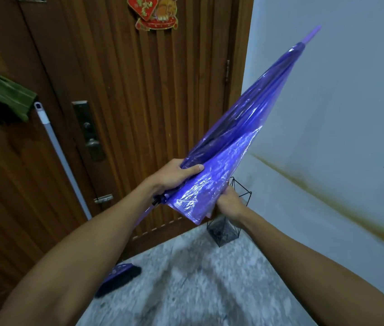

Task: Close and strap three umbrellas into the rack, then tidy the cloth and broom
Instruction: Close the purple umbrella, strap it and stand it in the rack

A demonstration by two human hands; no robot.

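The left hand (176,175) grips the purple umbrella (240,142) at its gathered canopy base; the right hand (229,203) pinches the canopy edge. The umbrella's long axis runs from frame centre to upper right, tip uppermost. The rack (223,234) stands directly below the right hand.

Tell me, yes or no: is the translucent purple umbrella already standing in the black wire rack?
No: both hands hold the translucent purple umbrella tilted in the air above the black wire rack.

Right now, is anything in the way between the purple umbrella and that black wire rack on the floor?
Nothing visible blocks it. The purple umbrella is held by the left hand and right hand just above the wire rack, whose visible part looks empty. The hands and canopy hide part of its top.
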